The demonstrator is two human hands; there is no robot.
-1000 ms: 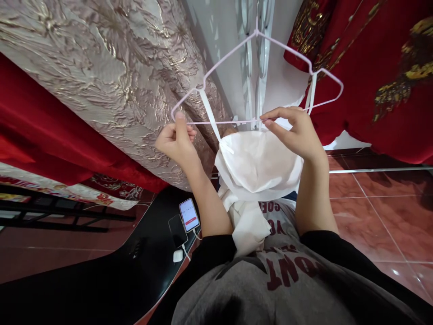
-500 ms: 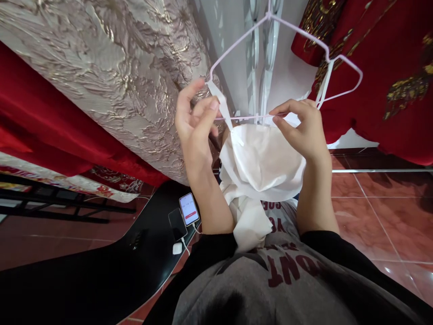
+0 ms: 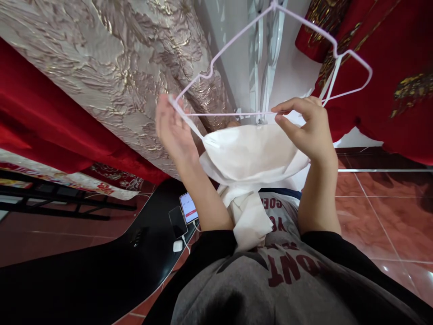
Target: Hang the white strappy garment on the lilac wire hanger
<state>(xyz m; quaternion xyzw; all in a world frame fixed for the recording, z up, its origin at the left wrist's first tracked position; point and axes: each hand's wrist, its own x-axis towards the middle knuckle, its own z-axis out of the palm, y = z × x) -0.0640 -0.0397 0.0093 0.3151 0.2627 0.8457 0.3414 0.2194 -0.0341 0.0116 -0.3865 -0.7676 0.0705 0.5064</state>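
A pale pink clothes hanger (image 3: 233, 43) hangs in front of me, carrying a white strappy garment (image 3: 250, 151). My right hand (image 3: 304, 128) pinches the hanger's lower bar between thumb and index finger. One white strap (image 3: 333, 79) is looped over the hanger's right shoulder. At the hanger's left end, my left hand (image 3: 177, 131), slightly blurred, holds the other strap (image 3: 192, 124) pulled taut around that tip. Below the bar, the garment's wide top edge droops, and its lower part lies bunched against my shirt.
Textured beige fabric (image 3: 135, 58) hangs on the left, with red cloth (image 3: 50, 104) beside it. Red gold-embroidered clothing (image 3: 382, 99) hangs right. Two phones (image 3: 178, 221) and a white case (image 3: 177, 246) lie on a black surface (image 3: 101, 266). White metal bars (image 3: 267, 67) stand behind the hanger.
My left hand has moved outward to the left, drawing the strap over to the hanger's left tip. The garment's top has spread wider. My right hand keeps its pinch, shifted slightly right.
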